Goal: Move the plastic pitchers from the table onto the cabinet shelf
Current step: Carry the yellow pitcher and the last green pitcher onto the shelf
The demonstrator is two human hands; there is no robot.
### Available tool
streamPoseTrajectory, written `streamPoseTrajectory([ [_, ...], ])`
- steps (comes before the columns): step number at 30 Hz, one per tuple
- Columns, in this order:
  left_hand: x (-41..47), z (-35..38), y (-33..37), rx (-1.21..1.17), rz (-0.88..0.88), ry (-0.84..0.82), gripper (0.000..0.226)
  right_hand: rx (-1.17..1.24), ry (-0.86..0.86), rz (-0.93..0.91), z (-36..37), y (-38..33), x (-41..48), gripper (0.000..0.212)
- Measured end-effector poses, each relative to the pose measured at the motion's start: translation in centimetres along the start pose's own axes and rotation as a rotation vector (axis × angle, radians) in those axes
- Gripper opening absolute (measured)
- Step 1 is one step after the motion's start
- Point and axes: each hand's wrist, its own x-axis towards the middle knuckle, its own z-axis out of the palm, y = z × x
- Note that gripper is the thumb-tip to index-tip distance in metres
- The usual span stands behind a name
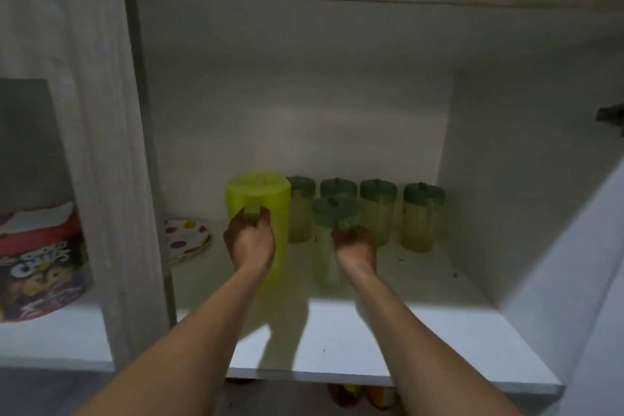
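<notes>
Translucent lime plastic pitcher (258, 209), clear plastic pitcher (332, 230) with matt green lid, smooth white shelf (388, 341)

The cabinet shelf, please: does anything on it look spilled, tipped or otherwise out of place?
Nothing is tipped. All pitchers stand upright, including the yellow-green pitcher and clear pitcher being held. Only a few dark specks dot the shelf at right.

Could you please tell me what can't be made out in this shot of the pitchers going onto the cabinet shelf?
Head view only:
- Handle of the lime pitcher: wrapped by the left hand.
- Handle of the clear pitcher: covered by the right hand; motion blur hides whether it rests on the shelf.
- Dotted plate: partly behind the cabinet divider.
- Cereal box: cut by the left edge.
</notes>
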Motion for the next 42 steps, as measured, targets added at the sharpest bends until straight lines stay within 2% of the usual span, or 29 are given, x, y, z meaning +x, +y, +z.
streamPoseTrajectory([
  [4, 1.6, 2.4, -1.5, 0.026, -0.022, 0.049, 0.037, -0.099, -0.025, -0.028, 2.1, 1.1, 3.2, 0.033],
  [10, 3.6, 5.2, -1.3, 0.034, -0.014, 0.05, 0.04, -0.029, -0.055, -0.053, 3.5, 1.5, 5.3, 0.025],
  [13, 4.1, 5.9, -1.6, 0.045, 0.004, 0.047, 0.046, -0.03, -0.087, -0.073, 4.2, 1.8, 6.1, 0.028],
  [19, 5.5, 6.8, -2.0, 0.036, -0.034, -0.012, 0.039, -0.019, -0.154, -0.09, 4.4, 1.3, 7.3, 0.036],
  [22, 5.8, 6.7, -1.7, 0.112, -0.04, -0.062, 0.042, -0.045, -0.183, -0.084, 4.4, 1.1, 7.5, 0.047],
  [27, 5.6, 5.5, -1.0, 0.356, -0.068, -0.113, 0.065, -0.167, -0.23, -0.053, 4.6, 0.3, 7.1, 0.063],
  [31, 5.1, 5.1, -1.1, 0.418, -0.05, -0.084, 0.064, -0.338, -0.242, -0.046, 4.2, -0.2, 6.4, 0.075],
  [36, 3.9, 4.2, -1.0, 0.464, 0.044, 0.001, 0.068, -0.485, -0.178, -0.051, 3.3, -1.1, 5.3, 0.082],
  [42, 2.1, 2.3, 0.9, 0.449, 0.231, 0.045, 0.055, -0.57, -0.12, -0.091, 0.9, -2.4, 3.5, 0.083],
])
